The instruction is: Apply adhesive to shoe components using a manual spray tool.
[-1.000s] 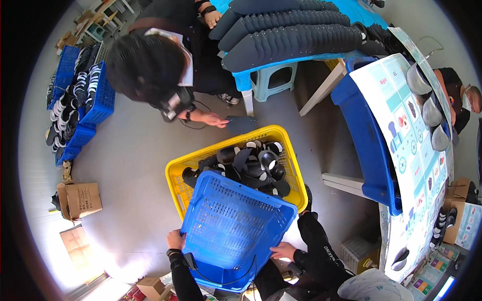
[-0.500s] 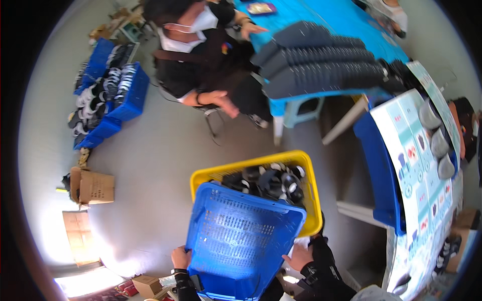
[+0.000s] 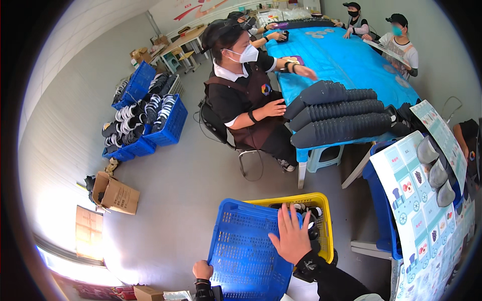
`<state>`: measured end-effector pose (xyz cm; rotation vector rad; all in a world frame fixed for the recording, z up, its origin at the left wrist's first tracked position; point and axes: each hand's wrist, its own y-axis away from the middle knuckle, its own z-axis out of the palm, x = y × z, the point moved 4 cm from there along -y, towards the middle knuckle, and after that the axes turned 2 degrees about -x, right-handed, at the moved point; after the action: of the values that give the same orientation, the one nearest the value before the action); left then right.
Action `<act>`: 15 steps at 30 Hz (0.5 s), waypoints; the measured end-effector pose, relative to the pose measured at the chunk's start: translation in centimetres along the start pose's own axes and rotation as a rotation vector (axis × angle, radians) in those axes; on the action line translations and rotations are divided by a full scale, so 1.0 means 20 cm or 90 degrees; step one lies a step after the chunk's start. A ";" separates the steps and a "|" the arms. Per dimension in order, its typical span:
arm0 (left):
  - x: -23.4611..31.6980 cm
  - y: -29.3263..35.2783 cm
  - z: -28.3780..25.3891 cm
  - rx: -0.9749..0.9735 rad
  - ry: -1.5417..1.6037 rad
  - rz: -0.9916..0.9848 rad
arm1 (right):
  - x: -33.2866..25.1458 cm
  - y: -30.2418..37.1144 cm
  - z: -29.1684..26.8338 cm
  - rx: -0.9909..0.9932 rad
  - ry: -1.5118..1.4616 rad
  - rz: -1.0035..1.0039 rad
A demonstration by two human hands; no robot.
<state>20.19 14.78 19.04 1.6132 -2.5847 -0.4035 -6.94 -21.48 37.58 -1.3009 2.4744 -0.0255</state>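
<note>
An empty blue plastic crate (image 3: 246,251) with slotted panels is in front of me at the lower middle. My left hand (image 3: 203,271) is closed round its left edge. My right hand (image 3: 292,238) is raised over the crate's far right part, its fingers stretched and spread, holding nothing. Whether its palm touches the crate I cannot tell. Beyond and to the right is a yellow crate (image 3: 328,215), partly covered by the blue one. Dark shoe-like pieces with white parts (image 3: 315,211) lie in it.
A seated person in a mask (image 3: 251,95) works beside a blue-covered table (image 3: 326,55). Stacked dark pieces (image 3: 341,120) lie on its near end. Blue crates of shoes (image 3: 170,120) and a cardboard box (image 3: 118,193) stand left. A patterned board (image 3: 416,195) is at right.
My right hand has left the blue crate's right side and risen forward, fingers spread. My left hand stays on the left edge. The view has tilted up, showing more of the room.
</note>
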 end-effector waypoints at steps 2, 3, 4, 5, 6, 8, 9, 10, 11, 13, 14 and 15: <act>0.08 -0.01 -0.05 0.009 -0.018 0.034 | 0.05 0.18 0.27 -0.094 -0.050 -0.003; 0.06 0.00 -0.03 -0.012 0.011 0.007 | 0.04 0.19 0.25 -0.098 -0.052 0.001; 0.05 0.02 -0.02 -0.022 0.005 0.007 | 0.02 0.19 0.16 -0.072 -0.071 -0.010; 0.04 0.04 -0.01 -0.036 0.046 -0.012 | 0.00 0.18 0.05 -0.047 -0.089 -0.019; 0.04 0.04 -0.02 -0.045 0.088 -0.036 | 0.01 0.14 -0.06 -0.018 -0.122 -0.008; 0.12 0.02 -0.04 -0.077 0.090 -0.039 | 0.16 0.13 -0.10 0.049 -0.157 0.126; 0.15 -0.01 0.00 -0.064 0.100 -0.007 | 0.27 0.18 0.01 0.041 -0.185 0.212; 0.22 -0.05 0.05 -0.055 0.114 0.033 | 0.42 0.30 0.23 0.005 -0.180 0.310; 0.25 -0.13 0.14 -0.079 0.098 0.055 | 0.53 0.43 0.44 -0.107 -0.180 0.422; 0.46 -0.23 0.26 -0.146 0.115 0.092 | 0.84 0.81 0.95 -0.272 -0.286 0.558; 0.56 -0.26 0.30 -0.177 0.145 0.075 | 0.88 0.89 1.04 -0.306 -0.314 0.578; 0.58 -0.31 0.42 -0.189 0.163 0.085 | 0.90 0.94 1.09 -0.344 -0.345 0.587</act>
<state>18.74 3.54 8.46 1.2936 -2.2984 -0.5048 -24.57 -21.85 8.51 -0.1255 2.3859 1.1034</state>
